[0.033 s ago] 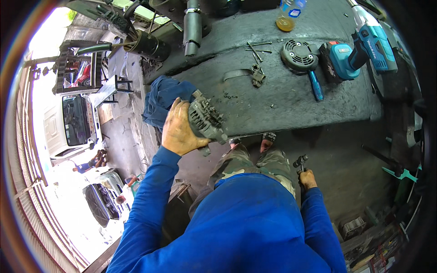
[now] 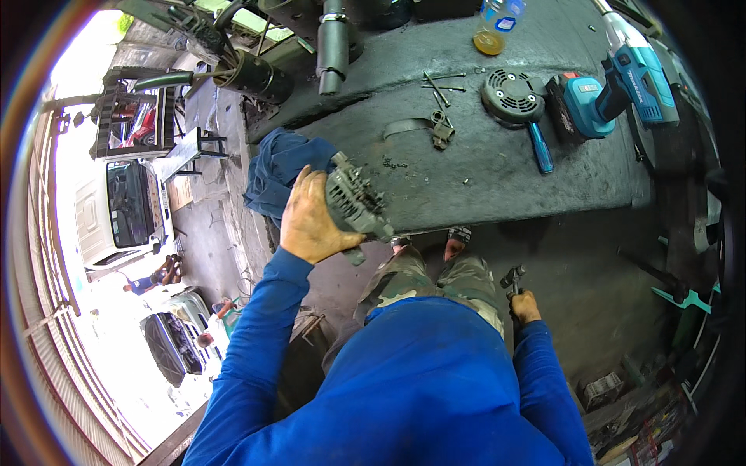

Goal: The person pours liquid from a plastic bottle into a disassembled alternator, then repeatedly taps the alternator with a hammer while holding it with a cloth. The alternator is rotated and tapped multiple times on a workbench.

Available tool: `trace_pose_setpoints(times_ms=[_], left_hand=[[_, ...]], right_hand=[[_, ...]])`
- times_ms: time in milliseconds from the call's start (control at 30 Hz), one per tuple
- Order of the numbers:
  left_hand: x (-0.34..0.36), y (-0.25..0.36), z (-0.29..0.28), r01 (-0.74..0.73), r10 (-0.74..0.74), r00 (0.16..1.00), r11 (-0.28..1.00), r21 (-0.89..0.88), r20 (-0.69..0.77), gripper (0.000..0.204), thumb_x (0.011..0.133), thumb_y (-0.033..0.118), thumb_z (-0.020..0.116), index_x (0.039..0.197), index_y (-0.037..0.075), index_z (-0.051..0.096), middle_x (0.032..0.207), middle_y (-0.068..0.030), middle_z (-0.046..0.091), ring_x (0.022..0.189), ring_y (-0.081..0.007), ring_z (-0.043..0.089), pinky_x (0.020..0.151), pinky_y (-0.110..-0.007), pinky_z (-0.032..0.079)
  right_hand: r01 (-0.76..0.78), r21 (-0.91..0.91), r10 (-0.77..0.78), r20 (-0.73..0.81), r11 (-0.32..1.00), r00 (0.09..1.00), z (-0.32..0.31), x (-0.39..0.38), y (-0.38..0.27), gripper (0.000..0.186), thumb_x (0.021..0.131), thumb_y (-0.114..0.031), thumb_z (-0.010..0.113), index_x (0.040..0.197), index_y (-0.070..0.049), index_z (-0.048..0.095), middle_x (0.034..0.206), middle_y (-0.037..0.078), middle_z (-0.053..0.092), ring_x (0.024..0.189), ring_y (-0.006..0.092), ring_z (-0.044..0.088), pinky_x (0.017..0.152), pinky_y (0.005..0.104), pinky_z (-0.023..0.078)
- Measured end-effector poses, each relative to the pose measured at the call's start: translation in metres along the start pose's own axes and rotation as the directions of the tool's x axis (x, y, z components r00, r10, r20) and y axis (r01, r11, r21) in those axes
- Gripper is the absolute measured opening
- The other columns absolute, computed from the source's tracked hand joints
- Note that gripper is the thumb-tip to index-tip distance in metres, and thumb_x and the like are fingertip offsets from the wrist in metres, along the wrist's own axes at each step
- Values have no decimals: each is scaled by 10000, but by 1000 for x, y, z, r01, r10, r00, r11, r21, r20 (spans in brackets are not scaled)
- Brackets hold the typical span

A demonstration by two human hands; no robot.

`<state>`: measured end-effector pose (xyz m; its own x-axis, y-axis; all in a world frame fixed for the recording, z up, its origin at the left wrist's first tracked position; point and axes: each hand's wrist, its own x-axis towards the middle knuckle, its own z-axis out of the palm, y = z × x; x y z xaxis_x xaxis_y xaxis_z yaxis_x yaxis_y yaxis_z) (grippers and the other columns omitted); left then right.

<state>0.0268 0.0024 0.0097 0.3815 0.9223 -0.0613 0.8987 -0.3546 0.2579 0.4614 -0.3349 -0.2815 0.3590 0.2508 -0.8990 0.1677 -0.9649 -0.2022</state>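
Observation:
My left hand (image 2: 314, 215) is wrapped round a grey metal alternator (image 2: 353, 198), held at the workbench's near edge. Slots and exposed electrical parts show on the alternator's right face. Just beyond my left wrist, a crumpled dark blue cloth (image 2: 281, 165) lies on the bench corner. Low at my right side, my right hand (image 2: 525, 306) is closed round the handle of a hammer (image 2: 514, 277), whose head points up toward the bench. A slotted round alternator cover (image 2: 509, 95) rests on the bench, beside a blue-handled screwdriver (image 2: 540, 147).
The dark workbench (image 2: 497, 190) carries long bolts (image 2: 437, 89), a brush holder-like small part (image 2: 441, 130), a teal cordless impact wrench (image 2: 641, 85) and a bottle of yellowish liquid (image 2: 491, 35). Metal cylinders (image 2: 332, 50) stand at the back left. Vehicles (image 2: 128, 206) and people are off to the left.
My left hand and the alternator have shifted slightly to the right. My right hand with the hammer stays where it was.

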Motion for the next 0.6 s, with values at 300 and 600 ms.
trace_pose_setpoints(times_ms=[300,600], left_hand=[[29,57,25,-66,67,998,994,-84,8,1204,557,517,1012,1476,-85,518,1491,-312,562,1501,-499,449,1289,-513,356],[36,0,-40,59,-53,998,892,-448,27,903,831,271,934,1592,34,510,1385,-205,711,1236,-284,712,1116,-397,544]], right_hand=[[-128,-133,135,48,983,990,7,-2,11,337,953,-250,744,911,85,734,760,185,731,616,316,711,572,458,547],[-112,64,114,-23,992,993,6,-23,0,312,965,-237,766,833,38,701,695,139,679,554,270,640,515,447,481]])
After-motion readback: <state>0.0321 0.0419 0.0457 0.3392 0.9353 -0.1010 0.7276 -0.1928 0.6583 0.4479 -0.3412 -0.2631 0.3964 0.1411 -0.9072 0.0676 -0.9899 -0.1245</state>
